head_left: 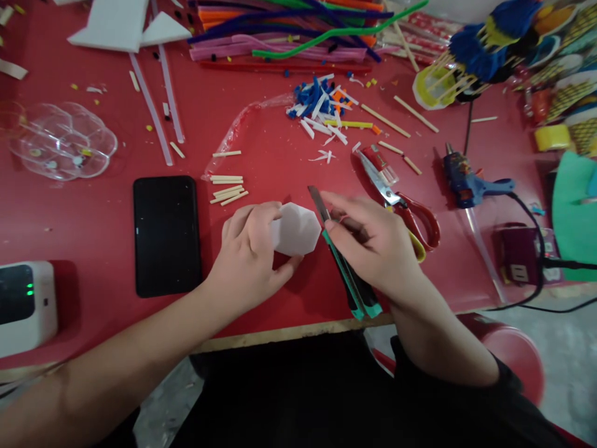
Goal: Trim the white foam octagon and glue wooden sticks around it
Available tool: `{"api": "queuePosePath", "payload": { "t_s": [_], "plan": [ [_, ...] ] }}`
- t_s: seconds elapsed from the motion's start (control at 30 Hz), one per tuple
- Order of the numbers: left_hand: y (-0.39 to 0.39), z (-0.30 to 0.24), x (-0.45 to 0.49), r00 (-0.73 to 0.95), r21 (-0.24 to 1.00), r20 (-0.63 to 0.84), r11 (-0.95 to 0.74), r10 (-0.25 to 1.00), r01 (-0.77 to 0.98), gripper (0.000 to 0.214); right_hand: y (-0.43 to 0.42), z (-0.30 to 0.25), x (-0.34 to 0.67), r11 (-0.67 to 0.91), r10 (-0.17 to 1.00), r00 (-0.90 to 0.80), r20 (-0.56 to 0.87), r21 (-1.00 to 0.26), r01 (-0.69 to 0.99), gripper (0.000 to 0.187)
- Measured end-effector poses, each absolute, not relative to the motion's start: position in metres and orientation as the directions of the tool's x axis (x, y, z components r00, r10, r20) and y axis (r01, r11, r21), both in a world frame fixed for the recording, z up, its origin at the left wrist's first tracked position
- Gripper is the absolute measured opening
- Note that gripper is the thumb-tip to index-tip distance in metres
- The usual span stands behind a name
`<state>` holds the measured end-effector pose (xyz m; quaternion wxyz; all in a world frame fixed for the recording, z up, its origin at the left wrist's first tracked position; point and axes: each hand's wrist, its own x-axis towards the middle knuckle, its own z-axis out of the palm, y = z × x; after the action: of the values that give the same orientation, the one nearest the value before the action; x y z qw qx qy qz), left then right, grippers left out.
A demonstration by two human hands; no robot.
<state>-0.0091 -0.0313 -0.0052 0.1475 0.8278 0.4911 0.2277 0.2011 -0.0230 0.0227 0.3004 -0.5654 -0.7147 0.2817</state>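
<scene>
Between the fingers and thumb of my left hand (252, 252) is a white many-sided foam piece (298, 229), held just above the red table. My right hand (373, 239) grips a green and black utility knife (342, 267). Its blade (319, 203) sticks out past my fingers, pointing away from me, close to the foam's right edge; I cannot tell whether they touch. Short wooden sticks (227, 190) lie beyond my left hand. Red-handled scissors (396, 196) rest beyond my right hand.
A black phone-like slab (166, 236) lies to the left, near a clear petal-shaped tray (69, 143). Coloured scraps (321, 102) and pipe cleaners (289, 37) are farther back. On the right are a blue glue gun (471, 180) and its black cable (541, 242).
</scene>
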Motion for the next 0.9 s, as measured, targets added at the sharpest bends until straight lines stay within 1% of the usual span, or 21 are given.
{"api": "queuePosePath", "payload": {
  "t_s": [0.1,0.3,0.43,0.57,0.9],
  "plan": [
    [-0.0309,-0.0048,-0.0093,0.415,0.481,0.220,-0.468,0.883,0.741,0.058,-0.0254,0.0199,0.1956,0.257,0.961,-0.251,0.118,-0.720,0.644,0.037],
    [-0.0297,-0.0059,-0.0092,0.413,0.496,0.216,-0.464,0.885,0.734,0.059,-0.0252,0.0201,0.1898,0.310,0.943,-0.306,0.134,-0.690,0.654,0.035],
    [-0.0279,-0.0058,-0.0099,0.428,0.481,0.220,-0.479,0.877,0.734,0.055,-0.0241,0.0205,0.1899,0.313,0.941,-0.313,0.130,-0.690,0.653,0.035],
    [-0.0256,-0.0034,-0.0100,0.465,0.443,0.188,-0.497,0.865,0.746,0.051,-0.0240,0.0204,0.1904,0.327,0.937,-0.318,0.144,-0.677,0.659,0.036],
    [-0.0248,-0.0025,-0.0082,0.473,0.413,0.140,-0.485,0.870,0.771,0.057,-0.0242,0.0214,0.1894,0.321,0.938,-0.322,0.128,-0.668,0.672,0.037]
  ]
}}
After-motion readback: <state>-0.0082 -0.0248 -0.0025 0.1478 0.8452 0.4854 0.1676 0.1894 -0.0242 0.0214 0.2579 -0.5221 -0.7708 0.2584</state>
